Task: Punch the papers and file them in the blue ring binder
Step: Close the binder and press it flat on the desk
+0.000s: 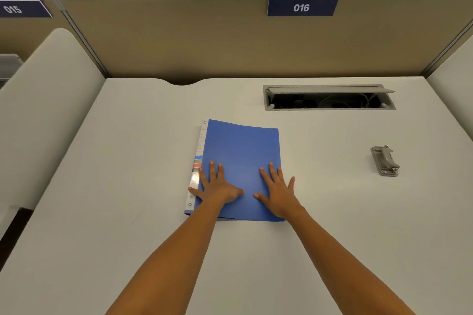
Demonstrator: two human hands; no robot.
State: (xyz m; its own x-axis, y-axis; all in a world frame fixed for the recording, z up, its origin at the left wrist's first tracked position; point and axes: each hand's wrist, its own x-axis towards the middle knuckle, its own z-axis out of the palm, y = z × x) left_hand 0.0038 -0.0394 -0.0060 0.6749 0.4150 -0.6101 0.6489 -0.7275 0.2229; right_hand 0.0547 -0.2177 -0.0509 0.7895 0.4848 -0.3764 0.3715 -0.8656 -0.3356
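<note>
The blue ring binder [240,151] lies closed and flat on the white desk [128,186], its spine with a white label strip on the left. My left hand [217,184] rests flat on the cover's near left part, fingers spread, thumb toward the middle. My right hand [277,189] lies flat on the cover's near right part, fingers spread as well. Neither hand grips anything. A grey metal hole punch [385,161] sits on the desk well to the right of the binder. No loose papers are in sight.
An open cable hatch [329,98] is set into the desk behind the binder, to the right. A beige partition [230,41] with a "016" sign closes the back. White side panels stand at left and right.
</note>
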